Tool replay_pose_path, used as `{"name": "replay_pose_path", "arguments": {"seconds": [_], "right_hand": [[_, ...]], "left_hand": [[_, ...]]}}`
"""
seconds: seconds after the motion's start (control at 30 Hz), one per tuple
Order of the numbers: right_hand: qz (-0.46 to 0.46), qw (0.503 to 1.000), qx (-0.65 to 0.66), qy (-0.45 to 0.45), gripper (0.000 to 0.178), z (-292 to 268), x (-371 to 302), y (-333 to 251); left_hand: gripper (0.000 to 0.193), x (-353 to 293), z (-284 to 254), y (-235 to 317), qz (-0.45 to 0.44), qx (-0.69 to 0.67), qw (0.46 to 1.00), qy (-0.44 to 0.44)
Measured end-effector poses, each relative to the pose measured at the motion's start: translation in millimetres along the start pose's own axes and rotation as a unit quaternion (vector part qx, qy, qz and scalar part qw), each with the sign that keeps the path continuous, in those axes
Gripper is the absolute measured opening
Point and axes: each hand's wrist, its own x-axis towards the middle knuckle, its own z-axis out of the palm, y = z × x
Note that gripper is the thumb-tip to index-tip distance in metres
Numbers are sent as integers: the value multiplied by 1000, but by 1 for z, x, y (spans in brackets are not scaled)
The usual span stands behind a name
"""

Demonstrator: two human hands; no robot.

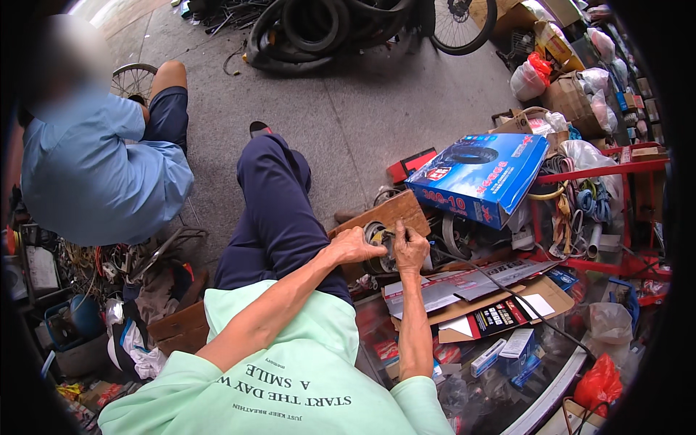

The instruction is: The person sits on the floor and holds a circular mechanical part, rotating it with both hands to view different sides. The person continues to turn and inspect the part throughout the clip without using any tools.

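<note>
My left hand [357, 245] is closed on the near left side of a round metal part [375, 233], its thumb stretched across toward the right. This part has a ring-like rim and a hint of yellow inside; its exact kind does not show. On the other side, my right hand [410, 250] has its fingers curled in a pinch against the part. What lies between those fingers is too small to make out. Both hands work in front of a wooden board [406, 210], beside my dark trousers [272, 196].
A blue tyre box [478, 174] lies right of the board. Flattened cardboard [544, 297], a black cable [500, 286] and small boxes [516, 348] crowd the right. A person in a blue shirt [101, 174] sits at left. Black tyres [312, 29] lie ahead on the floor.
</note>
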Motion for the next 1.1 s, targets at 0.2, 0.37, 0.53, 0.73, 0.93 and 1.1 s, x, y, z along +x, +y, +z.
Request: {"name": "replay_pose_path", "arguments": {"seconds": [0.2,0.37,0.53,0.73,0.93,1.1], "right_hand": [[-10,1000,19,-16,44,5,7,-5],[-25,999,21,-8,42,3,10,-12],[-23,999,26,-14,43,2,17,-9],[47,993,12,-110,60,13,26,2],[-56,997,-10,-50,43,9,19,-12],[-133,987,-82,28,32,9,6,-16]], "left_hand": [[95,-1,13,-1,16,34,993,108],[97,0,5,3,48,16,996,74],[96,1,4,5,39,16,997,70],[97,6,1,6,42,14,997,61],[95,3,-2,6,42,8,998,55],[96,3,-5,4,31,36,999,22]]}}
